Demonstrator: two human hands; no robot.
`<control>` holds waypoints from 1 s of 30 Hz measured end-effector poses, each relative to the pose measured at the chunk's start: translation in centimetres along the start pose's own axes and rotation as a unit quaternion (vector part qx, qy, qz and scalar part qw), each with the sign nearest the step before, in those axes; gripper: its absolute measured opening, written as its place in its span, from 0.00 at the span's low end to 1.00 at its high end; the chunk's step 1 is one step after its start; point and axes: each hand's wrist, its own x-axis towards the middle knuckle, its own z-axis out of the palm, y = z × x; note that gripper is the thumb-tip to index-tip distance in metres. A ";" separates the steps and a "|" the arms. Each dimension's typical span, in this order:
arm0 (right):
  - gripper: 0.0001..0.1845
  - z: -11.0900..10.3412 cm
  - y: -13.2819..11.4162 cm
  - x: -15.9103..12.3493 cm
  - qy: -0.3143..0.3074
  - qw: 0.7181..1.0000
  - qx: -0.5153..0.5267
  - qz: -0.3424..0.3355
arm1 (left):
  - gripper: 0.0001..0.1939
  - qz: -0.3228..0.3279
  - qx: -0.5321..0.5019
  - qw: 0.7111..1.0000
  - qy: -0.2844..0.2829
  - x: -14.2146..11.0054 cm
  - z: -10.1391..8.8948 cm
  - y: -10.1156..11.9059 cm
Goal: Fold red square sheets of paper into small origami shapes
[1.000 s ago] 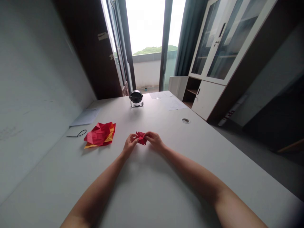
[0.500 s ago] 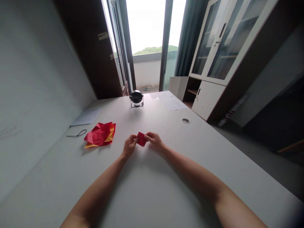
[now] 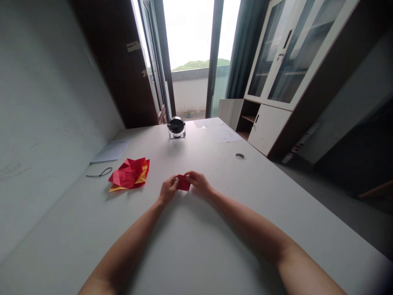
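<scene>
Between my two hands is a small folded square of red paper (image 3: 184, 183), just above the white table (image 3: 196, 237). My left hand (image 3: 168, 189) pinches its left edge between thumb and fingers. At its upper right corner, my right hand (image 3: 198, 181) grips the paper with thumb and fingertips. Off to the left of my hands lie creased sheets of red and yellow paper (image 3: 130, 174), loosely piled.
A black cable tie (image 3: 101, 173) and white sheets (image 3: 110, 151) lie at the left by the wall. A small fan-like round device (image 3: 176, 127) stands at the back. A tape roll (image 3: 240, 156) and more papers (image 3: 227, 134) lie to the right.
The red paper square has turned a little between my fingers and now sits slightly lower. My hands have barely moved, and the other things stay in place.
</scene>
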 end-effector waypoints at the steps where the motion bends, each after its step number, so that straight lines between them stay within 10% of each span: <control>1: 0.15 0.0 0.0 0.0 -0.003 1.000 -0.009 -0.002 | 0.23 0.003 0.011 1.000 0.003 0.0 0.0 0.0; 12: 0.10 0.2 -1.4 -0.6 -0.005 0.986 -0.158 -0.055 | 0.19 0.022 0.058 0.998 0.011 -0.3 -0.1 1.3; 30: 0.14 -0.4 -0.6 -0.1 0.037 0.995 -0.091 0.008 | 0.14 0.083 0.140 0.986 0.042 -0.1 -0.5 1.0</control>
